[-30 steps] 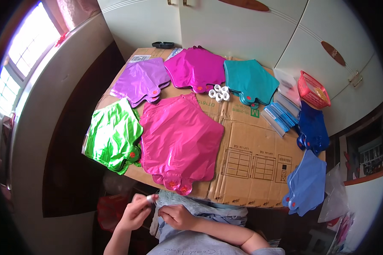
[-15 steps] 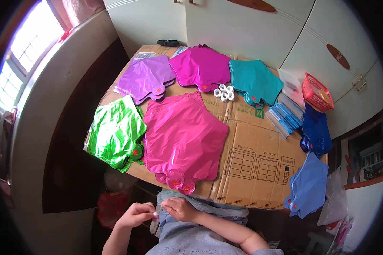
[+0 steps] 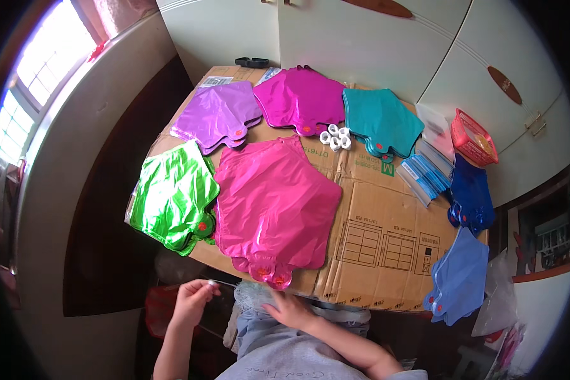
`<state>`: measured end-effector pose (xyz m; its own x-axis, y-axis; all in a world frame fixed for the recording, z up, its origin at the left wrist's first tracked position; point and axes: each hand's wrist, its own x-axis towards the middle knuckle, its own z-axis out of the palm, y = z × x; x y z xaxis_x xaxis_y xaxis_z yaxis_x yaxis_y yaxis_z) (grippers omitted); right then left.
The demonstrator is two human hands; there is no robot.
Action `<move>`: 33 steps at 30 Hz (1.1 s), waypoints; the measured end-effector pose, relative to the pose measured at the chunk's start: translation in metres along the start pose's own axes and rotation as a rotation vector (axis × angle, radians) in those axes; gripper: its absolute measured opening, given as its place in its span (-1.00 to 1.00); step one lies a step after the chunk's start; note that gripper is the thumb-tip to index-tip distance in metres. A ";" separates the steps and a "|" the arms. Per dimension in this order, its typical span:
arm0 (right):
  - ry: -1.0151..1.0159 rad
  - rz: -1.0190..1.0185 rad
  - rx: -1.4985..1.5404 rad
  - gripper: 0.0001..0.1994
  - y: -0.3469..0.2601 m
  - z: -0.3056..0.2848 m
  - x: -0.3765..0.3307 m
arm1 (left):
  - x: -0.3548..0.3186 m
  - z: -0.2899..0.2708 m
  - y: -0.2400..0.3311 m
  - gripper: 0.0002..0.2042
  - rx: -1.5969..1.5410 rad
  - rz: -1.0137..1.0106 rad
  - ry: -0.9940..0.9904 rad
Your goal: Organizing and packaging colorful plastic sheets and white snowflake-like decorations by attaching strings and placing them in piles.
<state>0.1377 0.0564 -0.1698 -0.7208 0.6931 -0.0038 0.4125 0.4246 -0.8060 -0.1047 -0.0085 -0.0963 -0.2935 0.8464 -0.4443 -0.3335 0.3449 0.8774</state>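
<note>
The small white piece is up at the fingertips of the left hand, off the near edge of the cardboard and a little left of the person's lap. From where I stand, the thumb and forefinger are closed on it in a pinch. A thin pale strand runs from there to the right, toward a pale, stringy heap by the lap. I can't make out whether the two join.

The right hand is beside that heap with its fingers loosely spread, open and, as far as I can see, empty. Whether its thumb touches the stringy stuff is too fine to tell from here.

To handle this well, I'd say the pinch wants to be firm but not hard, since a piece that small could slip out and drop below the table edge. The strand is best drawn lightly and straight, with the slack gathered by the free hand; a quick tug might snarl it in the heap. Working just clear of the pink foil stack also makes sense, as its lower tabs reach over the cardboard's edge near the fingers and could easily be snagged. The cluster of white rings lies well apart, beyond the stack, out of the way.
</note>
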 end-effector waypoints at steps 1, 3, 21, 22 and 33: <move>-0.021 0.045 -0.121 -0.53 0.006 -0.013 -0.013 | 0.004 -0.006 0.005 -0.88 -0.051 -0.035 0.057; -0.028 0.053 -0.351 -0.37 0.014 -0.041 -0.039 | 0.015 -0.034 0.001 -0.89 -0.275 -0.065 0.119; -0.067 -0.014 -0.561 -0.88 0.061 -0.029 -0.084 | -0.004 -0.433 0.199 -0.81 -0.332 0.668 0.566; -0.127 0.052 -0.516 -0.85 0.058 -0.030 -0.084 | -0.018 -0.449 0.239 -0.80 -0.211 0.706 0.604; -0.019 -0.515 0.214 -0.27 -0.074 -0.125 -0.013 | -0.065 0.019 0.237 -0.88 1.285 0.601 -0.219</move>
<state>0.1861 0.0884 -0.0365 -0.8099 0.4160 0.4136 -0.1167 0.5767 -0.8086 -0.1473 0.0264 0.1439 0.0837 0.9963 -0.0217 0.8498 -0.0600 0.5237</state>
